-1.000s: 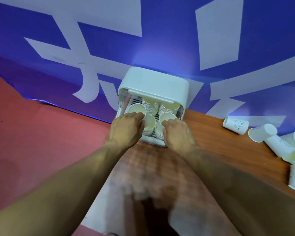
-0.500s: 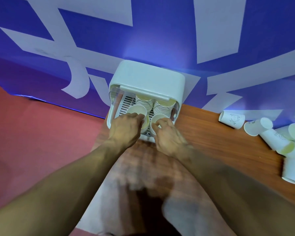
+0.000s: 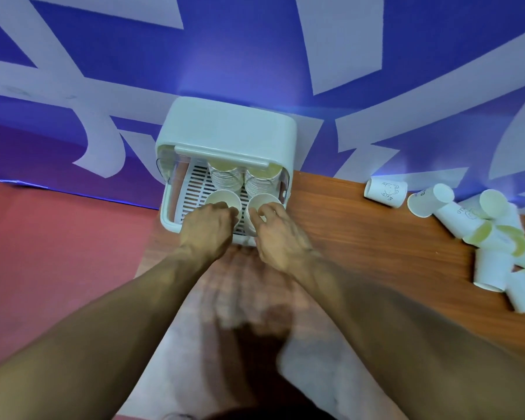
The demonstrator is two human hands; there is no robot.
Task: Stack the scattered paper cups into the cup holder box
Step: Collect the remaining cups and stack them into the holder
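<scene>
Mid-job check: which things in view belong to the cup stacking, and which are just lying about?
Part of the job:
- cup holder box
- stacked cups inside it
- front-left cup, gripped by left hand
- front-right cup, gripped by right hand
- scattered cups

Just there:
- wooden table
- blue banner
- red floor

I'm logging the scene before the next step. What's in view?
white plastic cup holder box: one, white, table's left end, front open
stacked paper cups: two stacks, white, rear of box
left front cup: one, white, box front
right front cup: one, white, box front
scattered paper cups: roughly nine, white, table's right end
brown wooden table: one
blue-and-white banner: one, behind
left hand: grips left front cup
right hand: grips right front cup
</scene>
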